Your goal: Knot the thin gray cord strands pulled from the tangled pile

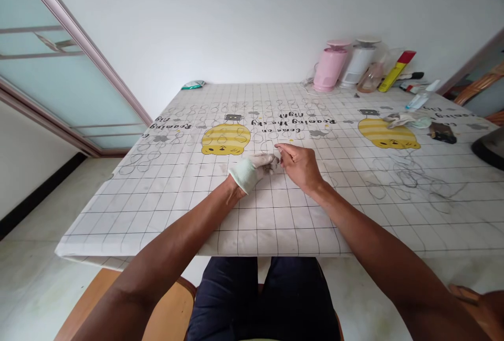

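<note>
My left hand (258,168), in a pale glove with a light green cuff, is closed near the middle of the table. Beside it, almost touching, my bare right hand (301,165) is pinched. A thin wire loop (268,145) shows just above the fingertips and seems to be held between the hands. Rows of similar thin wire rings (144,161) lie across the checked cloth at the left and back. To the right is a loose tangle of thin wire (409,177).
On the checked tablecloth (177,231), a pink device (331,68), a white device (358,63), bottles and a yellow-red tube (396,72) stand at the back right. A spare glove (407,119) and a dark box (443,132) lie right. A green packet (192,85) sits back left.
</note>
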{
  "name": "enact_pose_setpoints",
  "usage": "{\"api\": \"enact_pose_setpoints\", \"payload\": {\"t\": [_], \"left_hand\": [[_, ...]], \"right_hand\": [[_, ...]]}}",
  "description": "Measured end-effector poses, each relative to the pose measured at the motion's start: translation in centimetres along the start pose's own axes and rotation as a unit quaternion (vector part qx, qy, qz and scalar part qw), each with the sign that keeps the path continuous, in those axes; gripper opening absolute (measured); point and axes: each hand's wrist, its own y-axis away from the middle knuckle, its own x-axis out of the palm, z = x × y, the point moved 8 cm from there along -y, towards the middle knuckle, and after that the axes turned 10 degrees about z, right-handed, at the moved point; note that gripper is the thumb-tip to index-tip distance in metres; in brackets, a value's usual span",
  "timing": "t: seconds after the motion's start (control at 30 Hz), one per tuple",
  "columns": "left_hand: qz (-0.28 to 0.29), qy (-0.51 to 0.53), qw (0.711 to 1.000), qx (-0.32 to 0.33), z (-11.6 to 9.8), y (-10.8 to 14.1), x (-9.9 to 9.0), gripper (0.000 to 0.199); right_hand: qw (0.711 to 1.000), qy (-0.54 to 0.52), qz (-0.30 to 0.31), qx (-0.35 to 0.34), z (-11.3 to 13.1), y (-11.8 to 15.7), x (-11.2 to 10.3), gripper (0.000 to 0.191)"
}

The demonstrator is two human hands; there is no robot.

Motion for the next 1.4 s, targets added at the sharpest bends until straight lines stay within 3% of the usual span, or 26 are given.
{"api": "enact_pose_setpoints", "payload": {"t": [0.23,0.5,0.8,1.17,1.4], "left_hand": [[-0.019,-0.02,1.0,0.003,-0.2,-0.1,0.1,0.026],[-0.067,-0.103,0.992,0.031,-0.5,-0.2,-0.8,0.022],[-0.137,-0.251,0.958,-0.014,-2.5,1.1,0.4,0.019],[-0.182,-0.224,0.957,-0.012,-1.7,0.9,-0.6,0.012],[-0.162,-0.254,0.953,0.007,-2.2,1.0,0.1,0.013]], "right_hand": [[0.977,0.158,0.058,-0.13,2.5,0.5,-0.1,0.033],[0.983,0.121,0.037,-0.135,2.6,0.7,-0.1,0.037],[0.981,0.134,0.002,-0.142,2.7,0.8,-0.6,0.031],[0.97,0.176,0.023,-0.169,3.4,1.2,0.0,0.032],[0.971,0.183,0.023,-0.149,3.4,1.3,-0.1,0.033]]}}
